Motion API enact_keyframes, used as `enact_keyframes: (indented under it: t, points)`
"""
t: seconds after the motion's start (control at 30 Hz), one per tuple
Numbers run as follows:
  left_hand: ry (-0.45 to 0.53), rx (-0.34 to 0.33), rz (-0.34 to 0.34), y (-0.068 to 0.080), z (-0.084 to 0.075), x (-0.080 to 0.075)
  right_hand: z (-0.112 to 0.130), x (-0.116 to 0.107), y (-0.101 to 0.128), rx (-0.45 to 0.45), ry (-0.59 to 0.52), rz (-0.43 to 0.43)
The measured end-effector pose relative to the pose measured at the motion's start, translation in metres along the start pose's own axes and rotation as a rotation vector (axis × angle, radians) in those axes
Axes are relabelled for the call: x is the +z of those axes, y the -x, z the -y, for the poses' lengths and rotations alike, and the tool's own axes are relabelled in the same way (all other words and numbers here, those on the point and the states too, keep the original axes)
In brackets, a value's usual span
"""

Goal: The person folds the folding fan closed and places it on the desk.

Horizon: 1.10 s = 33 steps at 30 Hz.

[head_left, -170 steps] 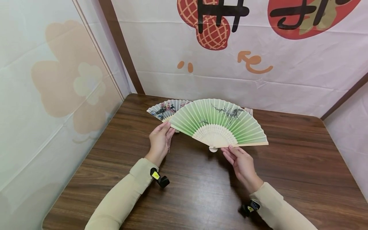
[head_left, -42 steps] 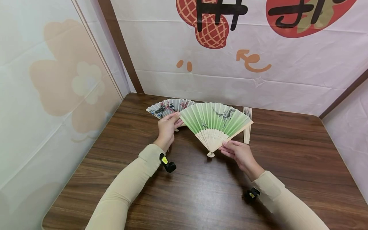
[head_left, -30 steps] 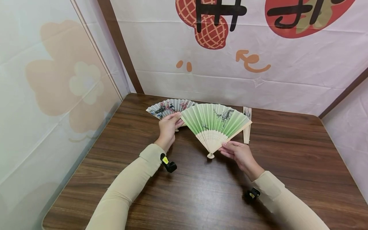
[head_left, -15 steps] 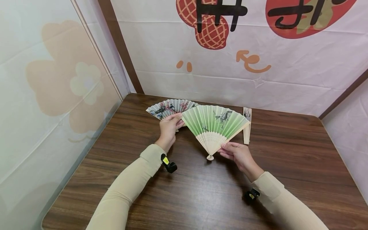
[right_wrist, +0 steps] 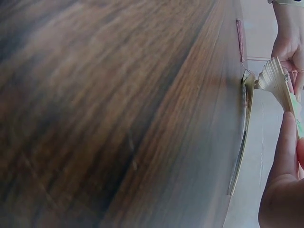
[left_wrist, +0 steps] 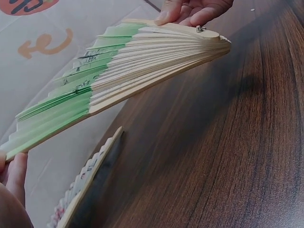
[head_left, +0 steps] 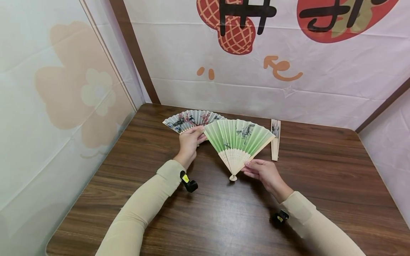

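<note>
A green folding fan point(head_left: 238, 140) with pale ribs and a dark branch print is held partly spread between my two hands, over the middle of the table. My left hand point(head_left: 189, 142) pinches the outer end of its left edge between thumb and fingers. At the lower right edge, near the pivot, my right hand point(head_left: 264, 174) pinches the guard stick. In the left wrist view the fan's ribs point(left_wrist: 156, 52) stand bunched in folds, the pivot at the right end. Behind my left hand lies a spread floral fan point(head_left: 192, 119), partly hidden by that hand and the green fan.
A folded fan point(head_left: 275, 140) lies at the back right of the brown wooden table point(head_left: 320, 177). Behind the table hangs a printed white cloth point(head_left: 179, 46), and another cloth wall runs along the left side. A pink tassel point(right_wrist: 241, 40) shows in the right wrist view.
The green fan has narrowed from a wide spread, its right edge swinging up and inward, and the whole fan has come lower. The folded fan behind has come into fuller view.
</note>
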<state>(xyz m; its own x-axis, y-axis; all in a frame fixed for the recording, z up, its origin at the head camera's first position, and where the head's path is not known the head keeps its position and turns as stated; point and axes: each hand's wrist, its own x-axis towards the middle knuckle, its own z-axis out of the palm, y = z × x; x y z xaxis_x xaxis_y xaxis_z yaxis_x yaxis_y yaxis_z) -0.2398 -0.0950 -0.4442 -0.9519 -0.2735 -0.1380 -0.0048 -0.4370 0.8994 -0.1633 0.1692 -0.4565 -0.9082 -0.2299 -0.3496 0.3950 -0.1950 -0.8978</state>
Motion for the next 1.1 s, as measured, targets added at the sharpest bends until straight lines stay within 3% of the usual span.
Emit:
enact_keyframes:
  t: [0.43, 1.1]
  points:
    - [0.002, -0.009, -0.003, -0.0005, 0.0039, 0.0026, -0.001, 0.0003, 0.0008, 0.005, 0.015, 0.028]
    - [-0.061, -0.021, 0.054, 0.0008, 0.0047, 0.0061, -0.0046, 0.0006, -0.0009, 0.006, 0.044, 0.049]
